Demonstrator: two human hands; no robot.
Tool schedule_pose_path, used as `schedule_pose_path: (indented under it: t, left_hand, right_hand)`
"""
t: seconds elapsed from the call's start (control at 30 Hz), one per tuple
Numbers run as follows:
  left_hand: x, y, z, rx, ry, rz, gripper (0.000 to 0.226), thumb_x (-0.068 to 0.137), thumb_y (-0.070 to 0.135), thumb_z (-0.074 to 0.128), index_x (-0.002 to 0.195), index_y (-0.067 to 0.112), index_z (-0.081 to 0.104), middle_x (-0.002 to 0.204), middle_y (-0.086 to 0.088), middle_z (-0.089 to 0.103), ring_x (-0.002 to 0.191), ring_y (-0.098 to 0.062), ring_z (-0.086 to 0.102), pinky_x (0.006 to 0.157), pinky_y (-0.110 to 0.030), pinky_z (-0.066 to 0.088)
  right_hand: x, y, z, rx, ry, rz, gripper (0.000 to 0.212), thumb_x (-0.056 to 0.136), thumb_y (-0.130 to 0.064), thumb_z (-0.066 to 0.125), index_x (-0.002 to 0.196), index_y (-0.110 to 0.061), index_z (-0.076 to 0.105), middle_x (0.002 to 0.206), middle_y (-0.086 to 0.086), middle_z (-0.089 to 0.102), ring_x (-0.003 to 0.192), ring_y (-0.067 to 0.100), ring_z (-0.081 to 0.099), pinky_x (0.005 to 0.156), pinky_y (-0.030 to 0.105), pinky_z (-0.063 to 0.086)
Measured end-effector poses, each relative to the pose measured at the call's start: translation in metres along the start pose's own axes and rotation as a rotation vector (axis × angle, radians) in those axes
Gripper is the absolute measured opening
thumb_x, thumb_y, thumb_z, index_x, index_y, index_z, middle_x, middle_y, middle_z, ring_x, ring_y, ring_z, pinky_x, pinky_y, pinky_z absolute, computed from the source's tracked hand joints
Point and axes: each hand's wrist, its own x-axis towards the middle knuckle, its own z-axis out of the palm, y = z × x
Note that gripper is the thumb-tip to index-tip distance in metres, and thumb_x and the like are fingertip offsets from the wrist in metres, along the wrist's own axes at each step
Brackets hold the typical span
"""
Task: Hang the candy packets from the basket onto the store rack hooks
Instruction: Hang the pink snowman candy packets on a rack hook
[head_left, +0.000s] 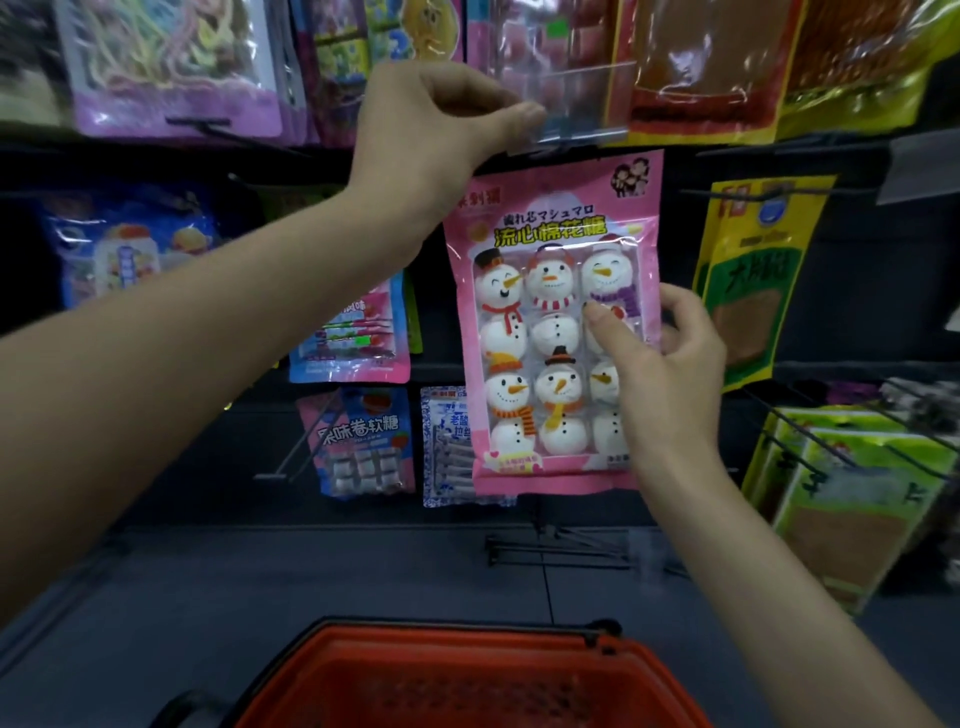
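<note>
While the snowman marshmallow packet (545, 332) is gripped by the right hand (670, 379) and a clear packet (582, 88) above is pinched by the left hand (431, 130), the hidden hook could be missed.

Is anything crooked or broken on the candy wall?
Only the pink snowman packet looks crooked: its top edge slants. The right hand grips its side and the left hand pinches the clear packet above it. Nothing looks torn or spilled.

Dim store light, glare on glossy packets (691, 67), edges blurred and seemingly warped by the wide lens.
</note>
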Motion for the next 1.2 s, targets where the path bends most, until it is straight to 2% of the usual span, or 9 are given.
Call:
schedule_pose_path:
  t: [0.17, 0.5, 0.67, 0.77, 0.9, 0.97, 1.07, 1.13, 1.2]
  left_hand:
    - [0.000, -0.001, 0.001, -0.007, 0.010, 0.024, 0.021, 0.083, 0.025, 0.088, 0.093, 0.008, 0.080, 0.081, 0.005, 0.078, 0.078, -0.008, 0.077, 0.076, -0.024, 0.061]
    - [-0.002, 0.001, 0.001, 0.002, 0.028, 0.026, 0.020, 0.083, 0.026, 0.088, 0.093, 0.009, 0.081, 0.082, 0.002, 0.078, 0.079, -0.008, 0.075, 0.076, -0.019, 0.058]
    - [-0.003, 0.000, 0.002, 0.021, 0.045, 0.037, 0.018, 0.083, 0.028, 0.088, 0.092, 0.012, 0.082, 0.081, 0.003, 0.078, 0.080, -0.008, 0.075, 0.080, -0.022, 0.060]
    - [-0.007, -0.001, 0.001, 0.090, 0.058, 0.114, 0.019, 0.086, 0.031, 0.085, 0.095, 0.014, 0.082, 0.085, 0.005, 0.079, 0.083, -0.007, 0.075, 0.083, -0.030, 0.062]
    - [-0.023, -0.004, 0.002, 0.322, 0.105, 0.318, 0.019, 0.097, 0.035, 0.071, 0.108, 0.023, 0.081, 0.096, 0.016, 0.077, 0.087, -0.003, 0.071, 0.080, -0.031, 0.060]
    - [-0.034, -0.010, 0.002, 0.389, 0.115, 0.430, 0.022, 0.102, 0.032, 0.067, 0.118, 0.021, 0.078, 0.107, 0.014, 0.076, 0.091, -0.007, 0.071, 0.081, -0.033, 0.059]
    - [-0.045, -0.023, 0.000, 0.483, 0.083, 0.566, 0.024, 0.103, 0.016, 0.063, 0.124, 0.017, 0.075, 0.130, 0.007, 0.070, 0.109, -0.016, 0.071, 0.093, -0.037, 0.057]
    - [-0.054, -0.030, 0.000, 0.513, 0.082, 0.569, 0.030, 0.099, 0.006, 0.062, 0.125, 0.014, 0.073, 0.138, 0.002, 0.066, 0.121, -0.016, 0.065, 0.100, -0.037, 0.055]
    - [-0.068, -0.035, 0.003, 0.477, 0.093, 0.500, 0.033, 0.097, 0.002, 0.061, 0.128, 0.012, 0.070, 0.137, -0.001, 0.061, 0.117, -0.015, 0.063, 0.098, -0.029, 0.053]
  right_hand:
    - [0.006, 0.000, -0.003, -0.007, 0.033, 0.026, 0.023, 0.090, -0.025, 0.079, 0.107, -0.018, 0.067, 0.095, -0.006, 0.073, 0.078, 0.000, 0.068, 0.067, 0.014, 0.051]
    - [0.008, 0.000, -0.002, -0.045, -0.015, 0.061, 0.019, 0.090, -0.031, 0.079, 0.105, -0.026, 0.068, 0.094, -0.007, 0.075, 0.082, 0.006, 0.072, 0.070, 0.021, 0.054]
    - [0.009, 0.003, 0.000, -0.072, -0.028, 0.088, 0.023, 0.089, -0.034, 0.079, 0.108, -0.027, 0.069, 0.096, -0.007, 0.076, 0.086, 0.010, 0.074, 0.082, 0.040, 0.062]
    - [0.010, 0.005, 0.000, -0.087, -0.037, 0.087, 0.023, 0.090, -0.035, 0.078, 0.110, -0.028, 0.067, 0.097, -0.009, 0.075, 0.086, 0.006, 0.072, 0.082, 0.039, 0.062]
    - [0.010, 0.009, 0.001, -0.086, -0.045, 0.088, 0.022, 0.091, -0.036, 0.077, 0.108, -0.032, 0.065, 0.095, -0.011, 0.074, 0.084, 0.003, 0.072, 0.079, 0.034, 0.061]
    - [0.010, 0.011, 0.002, -0.082, -0.051, 0.086, 0.019, 0.092, -0.035, 0.077, 0.106, -0.033, 0.064, 0.093, -0.012, 0.074, 0.082, 0.001, 0.071, 0.076, 0.031, 0.060]
    - [0.011, 0.012, 0.002, -0.073, -0.071, 0.086, 0.017, 0.093, -0.035, 0.076, 0.104, -0.034, 0.062, 0.093, -0.013, 0.074, 0.081, 0.000, 0.070, 0.072, 0.026, 0.057]
    - [0.011, 0.014, 0.003, -0.075, -0.089, 0.081, 0.016, 0.094, -0.036, 0.074, 0.103, -0.034, 0.061, 0.095, -0.012, 0.073, 0.083, 0.000, 0.069, 0.069, 0.021, 0.054]
    - [0.011, 0.015, 0.003, -0.080, -0.104, 0.073, 0.015, 0.095, -0.036, 0.073, 0.102, -0.034, 0.060, 0.096, -0.010, 0.072, 0.084, 0.000, 0.068, 0.069, 0.020, 0.051]
